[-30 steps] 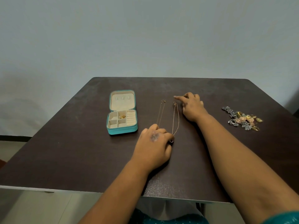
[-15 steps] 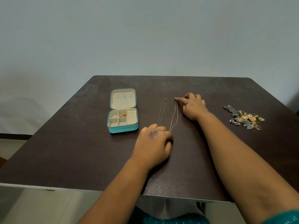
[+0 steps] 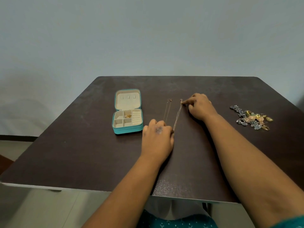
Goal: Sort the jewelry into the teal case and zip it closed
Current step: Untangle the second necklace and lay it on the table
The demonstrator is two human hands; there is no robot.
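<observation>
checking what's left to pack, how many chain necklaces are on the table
2. One necklace lies free right of the teal case; the other is stretched between both hands. Their near ends are hidden.

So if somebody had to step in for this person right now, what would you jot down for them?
Left hand: resting on the table, fingers on the near end of the right chain; whether it pinches it is hidden.
Right hand: forefinger on that chain's far end.
Left chain: flat on the table, untouched.
Teal case: open, left of the chains, one small gold piece in a compartment.
Jewelry pile: far right.
Done: one piece stored.
Left: both chains, the pile, then zip the case closed.
</observation>
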